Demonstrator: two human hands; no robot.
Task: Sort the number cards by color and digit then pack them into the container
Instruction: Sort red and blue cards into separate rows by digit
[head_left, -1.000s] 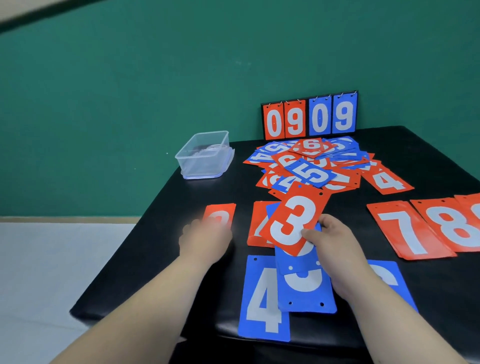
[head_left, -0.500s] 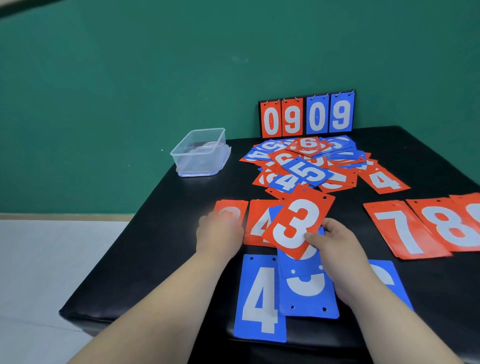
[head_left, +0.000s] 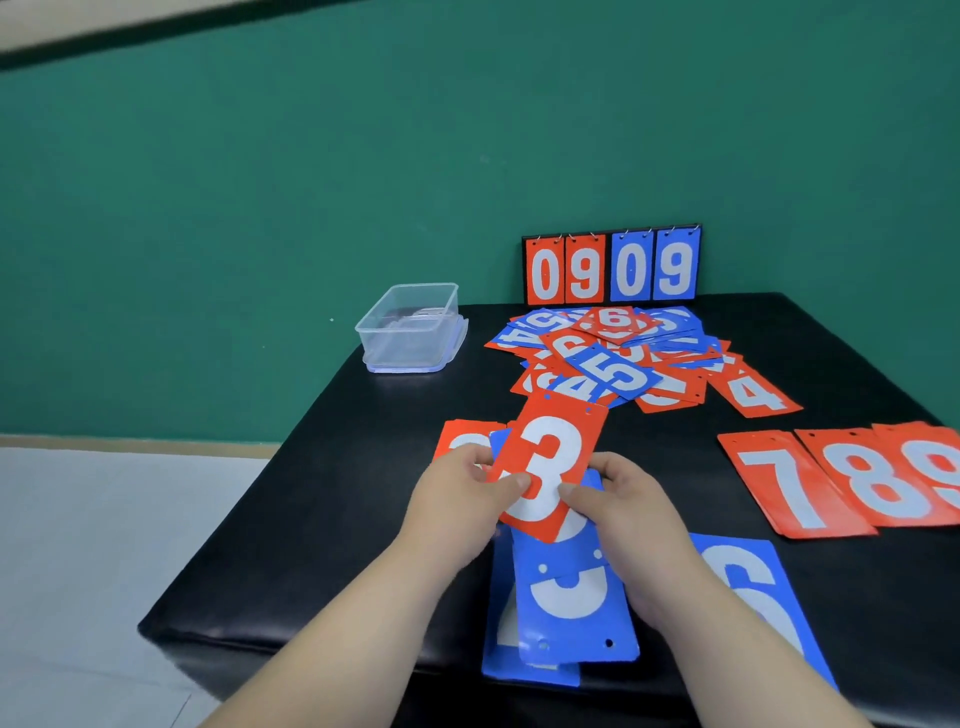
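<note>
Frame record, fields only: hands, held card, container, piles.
left hand: pinches red 3 card, lower left edge
right hand: pinches same card, lower right
below hands: blue cards lying overlapped on black table
container: clear plastic, back left, apart from the cards
unsorted pile: mixed red and blue, before scoreboard
right side: red 7 card, red 8 card
</note>
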